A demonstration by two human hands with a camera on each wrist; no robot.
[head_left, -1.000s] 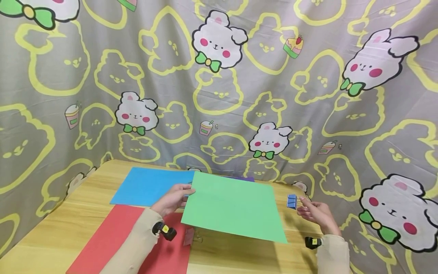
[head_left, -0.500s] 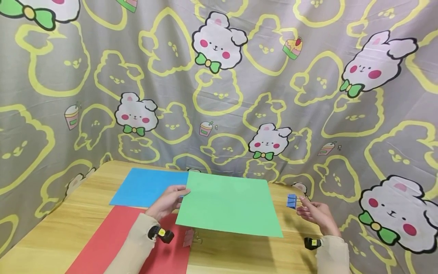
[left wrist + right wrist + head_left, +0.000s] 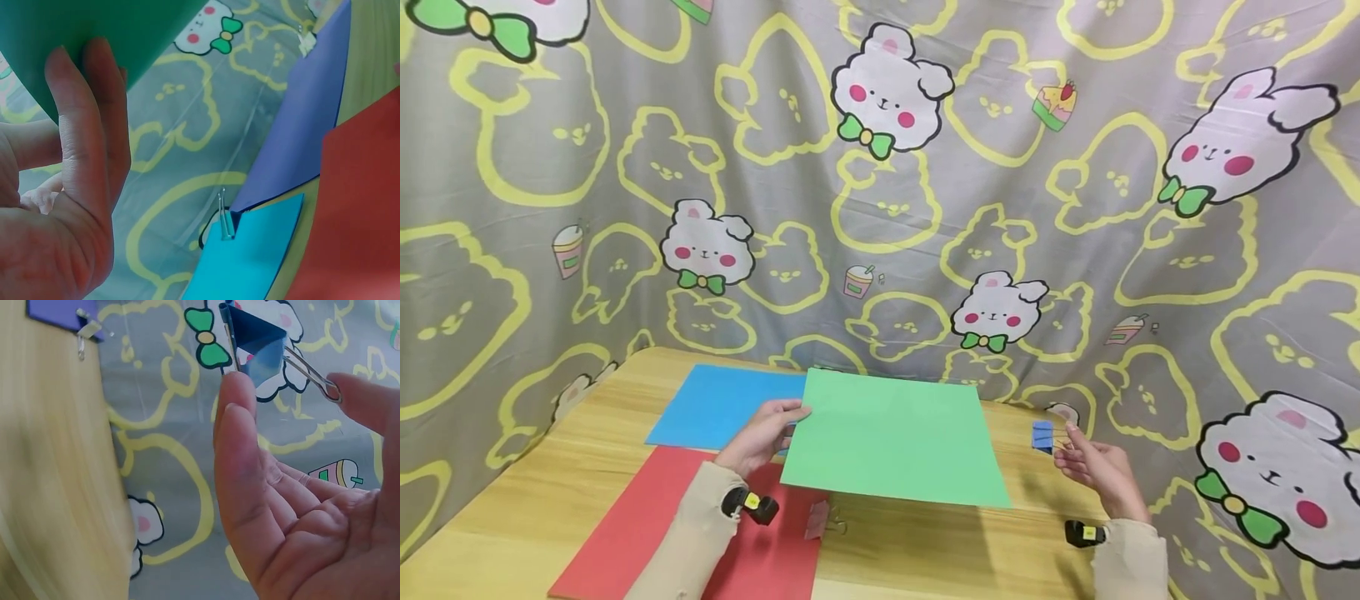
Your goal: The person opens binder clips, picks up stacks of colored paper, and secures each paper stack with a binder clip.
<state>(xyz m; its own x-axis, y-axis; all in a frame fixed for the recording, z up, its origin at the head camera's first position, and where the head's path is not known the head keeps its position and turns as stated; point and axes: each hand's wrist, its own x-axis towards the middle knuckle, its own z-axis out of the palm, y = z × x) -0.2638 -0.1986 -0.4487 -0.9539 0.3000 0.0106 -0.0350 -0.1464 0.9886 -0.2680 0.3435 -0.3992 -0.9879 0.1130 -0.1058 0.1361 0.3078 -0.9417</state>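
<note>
A green sheet of card [image 3: 895, 437] is held above the table by my left hand [image 3: 763, 435], which pinches its left edge with the thumb on top and fingers beneath. In the left wrist view two fingers [image 3: 81, 125] lie along the green card. To the right, my right hand [image 3: 1101, 471] holds a blue binder clip [image 3: 1042, 436] by its wire handles, a short way off the card's right edge. Up close in the right wrist view, the thumb presses one wire handle of the binder clip [image 3: 265, 359] and a fingertip meets the other side.
A blue sheet [image 3: 722, 404] lies at the back left with a clip [image 3: 226, 225] on its edge. In front lies a red sheet [image 3: 647, 517] with a pink binder clip [image 3: 817, 520]. A purple sheet [image 3: 306, 112] bears a pale clip [image 3: 89, 328]. A patterned curtain [image 3: 895, 200] hangs behind.
My left hand has carried the green card a little to the left and slightly up. The right hand stays nearly in place, with the blue binder clip turned slightly.
</note>
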